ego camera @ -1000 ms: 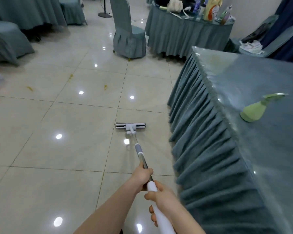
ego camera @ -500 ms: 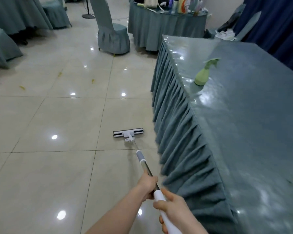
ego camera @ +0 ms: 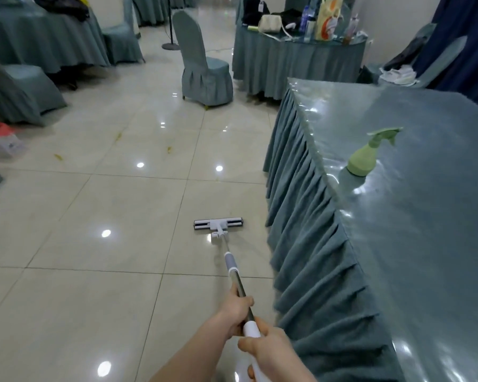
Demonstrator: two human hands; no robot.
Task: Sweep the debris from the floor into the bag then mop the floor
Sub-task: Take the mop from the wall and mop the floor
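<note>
A flat mop (ego camera: 218, 224) with a white head lies flat on the glossy beige tile floor (ego camera: 94, 244), just left of the skirted table. Its metal pole runs back to me. My left hand (ego camera: 236, 308) grips the pole further down. My right hand (ego camera: 265, 351) grips the white upper handle close to my body. Small yellow bits of debris (ego camera: 169, 149) lie on the tiles farther ahead, with another scrap of debris (ego camera: 58, 157) to the left. A pale plastic bag (ego camera: 0, 142) with red on top sits at the left edge.
A long table in teal cloth (ego camera: 329, 244) runs along the right, bearing a green spray bottle (ego camera: 366, 157). A covered chair (ego camera: 204, 70) stands ahead. A round table (ego camera: 295, 59) with bottles and bags is behind it. More covered chairs and tables line the left.
The mop head stays on the tiles beside the table skirt while my view shifts back to the left and lifts. Both hands keep their grip on the pole.
</note>
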